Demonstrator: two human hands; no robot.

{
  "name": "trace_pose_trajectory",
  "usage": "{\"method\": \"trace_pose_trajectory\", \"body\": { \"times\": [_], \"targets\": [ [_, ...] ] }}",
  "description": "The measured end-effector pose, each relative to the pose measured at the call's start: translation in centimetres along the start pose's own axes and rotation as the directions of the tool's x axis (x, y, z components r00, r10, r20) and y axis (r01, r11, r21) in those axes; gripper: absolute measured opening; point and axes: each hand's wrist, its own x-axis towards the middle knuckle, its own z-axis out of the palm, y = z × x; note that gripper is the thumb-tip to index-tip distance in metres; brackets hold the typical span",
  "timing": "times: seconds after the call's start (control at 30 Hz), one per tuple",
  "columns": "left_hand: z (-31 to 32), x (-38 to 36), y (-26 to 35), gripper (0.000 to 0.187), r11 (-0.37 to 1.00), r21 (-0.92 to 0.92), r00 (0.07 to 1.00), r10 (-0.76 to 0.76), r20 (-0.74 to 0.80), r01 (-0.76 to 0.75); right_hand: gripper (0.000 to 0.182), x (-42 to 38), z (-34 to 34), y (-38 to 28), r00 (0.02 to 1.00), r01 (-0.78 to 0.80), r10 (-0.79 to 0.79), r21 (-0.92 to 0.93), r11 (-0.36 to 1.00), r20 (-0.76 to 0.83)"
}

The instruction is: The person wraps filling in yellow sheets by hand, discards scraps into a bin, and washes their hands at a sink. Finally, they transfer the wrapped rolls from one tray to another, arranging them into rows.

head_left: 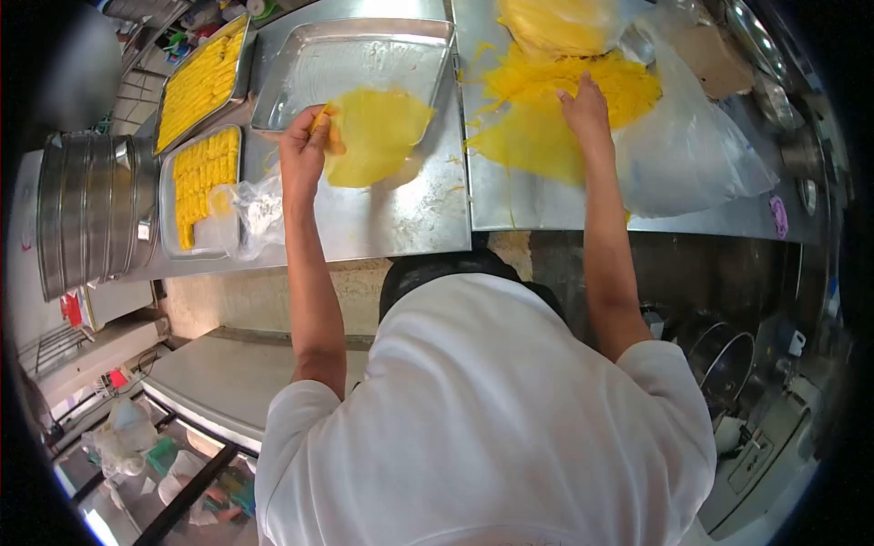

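My left hand pinches the left edge of a thin, round yellow sheet, which hangs partly over the front of a metal tray. My right hand hovers at or just touches a heap of yellow shreds. Its thumb and index finger stand apart, with nothing visible between them. Another thin yellow sheet lies spread on the metal table, partly under the shreds. Behind the heap is a yellow mass in clear plastic.
At the left, a large tray and a smaller tray hold rows of yellow rolls. A plastic bag lies beside them. Stacked round metal steamers stand far left. A big clear bag and purple bundle are right.
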Motion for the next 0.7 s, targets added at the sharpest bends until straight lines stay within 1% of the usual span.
{"method": "trace_pose_trajectory", "body": {
  "times": [0.03,0.07,0.1,0.13,0.17,0.2,0.23,0.27,0.3,0.33,0.37,0.4,0.47,0.5,0.53,0.57,0.6,0.63,0.67,0.7],
  "targets": [
    [-0.1,-0.3,0.5,0.017,0.998,-0.064,0.998,0.009,0.063,-0.005,0.065,-1.0,-0.6,-1.2,0.961,0.248,-0.240,0.042,0.968,-0.135],
    [-0.1,-0.7,0.8,0.017,0.992,-0.127,0.991,0.021,0.129,-0.005,0.059,-2.2,-1.0,-2.3,0.850,0.478,-0.448,0.050,0.877,-0.277],
    [0.3,-1.2,0.4,0.017,0.989,-0.146,0.991,0.009,0.133,0.010,0.056,-4.3,-1.5,-4.5,0.844,0.533,-0.487,0.262,0.804,-0.223],
    [0.3,-1.3,0.5,0.016,0.982,-0.185,0.984,-0.002,0.176,0.035,0.053,-6.3,-1.3,-7.6,0.824,0.554,-0.528,0.482,0.679,-0.204],
    [0.1,-1.0,0.9,0.016,0.975,-0.215,0.976,0.000,0.219,0.049,0.051,-8.3,-1.3,-10.5,0.817,0.383,-0.577,0.759,0.527,-0.012],
    [0.2,-1.1,1.5,0.014,0.956,-0.278,0.963,-0.018,0.270,0.096,0.050,-9.8,-1.0,-13.0,0.734,0.120,-0.660,0.926,0.357,0.160],
    [0.3,-1.3,2.2,0.014,0.958,-0.274,0.962,-0.012,0.273,0.090,0.044,-10.4,0.2,-14.9,0.670,0.391,-0.740,0.878,0.274,-0.067],
    [0.4,-1.4,3.0,0.014,0.963,-0.256,0.951,-0.001,0.309,0.084,0.038,-10.7,1.7,-16.2,0.538,0.635,-0.796,0.755,0.166,-0.278],
    [0.3,-1.4,3.6,0.014,0.968,-0.240,0.940,0.007,0.342,0.080,0.038,-10.8,3.1,-16.9,0.534,0.640,-0.795,0.752,0.158,-0.288],
    [0.0,-1.5,3.9,0.013,0.969,-0.236,0.935,0.018,0.355,0.071,0.031,-11.2,4.2,-17.3,0.597,0.401,-0.799,0.890,0.217,-0.074],
    [-0.3,-1.7,4.3,0.013,0.970,-0.235,0.936,0.021,0.351,0.066,0.025,-11.1,5.1,-17.4,0.593,0.136,-0.791,0.951,0.279,0.147],
    [-0.6,-1.9,4.7,0.013,0.963,-0.258,0.942,0.015,0.337,0.077,0.025,-11.1,4.6,-17.5,0.589,0.140,-0.795,0.951,0.276,0.144],
    [-1.1,-2.2,4.9,0.013,0.956,-0.283,0.949,0.012,0.314,0.082,0.013,-11.2,3.6,-17.1,0.682,-0.038,-0.697,0.963,0.268,0.221],
    [-1.5,-2.3,4.7,0.012,0.964,-0.256,0.966,-0.001,0.259,0.069,0.013,-11.1,3.3,-17.0,0.678,-0.039,-0.701,0.963,0.267,0.222],
    [-1.6,-2.6,4.5,0.012,0.971,-0.229,0.979,-0.014,0.203,0.061,0.011,-11.0,3.1,-16.8,0.695,-0.049,-0.677,0.955,0.291,0.242],
    [-1.5,-2.8,4.0,0.012,0.971,-0.231,0.979,-0.019,0.201,0.066,0.009,-11.0,2.8,-16.5,0.712,-0.061,-0.650,0.946,0.318,0.265],
    [-1.3,-2.9,3.5,0.011,0.984,-0.168,0.986,-0.030,0.163,0.058,0.007,-11.2,2.1,-16.5,0.738,-0.053,-0.617,0.935,0.350,0.273],
    [-1.0,-3.0,3.1,0.011,0.993,-0.104,0.991,-0.039,0.126,0.052,0.007,-11.2,2.2,-16.3,0.738,-0.057,-0.615,0.934,0.354,0.278],
    [-0.7,-3.1,2.7,0.011,0.993,-0.106,0.991,-0.040,0.127,0.053,0.007,-11.1,2.5,-16.1,0.781,-0.092,-0.575,0.955,0.280,0.244],
    [-0.3,-3.3,2.5,0.011,0.994,-0.106,0.995,-0.032,0.093,0.042,0.006,-10.9,2.8,-15.9,0.820,-0.121,-0.531,0.972,0.204,0.213]
  ]
}}
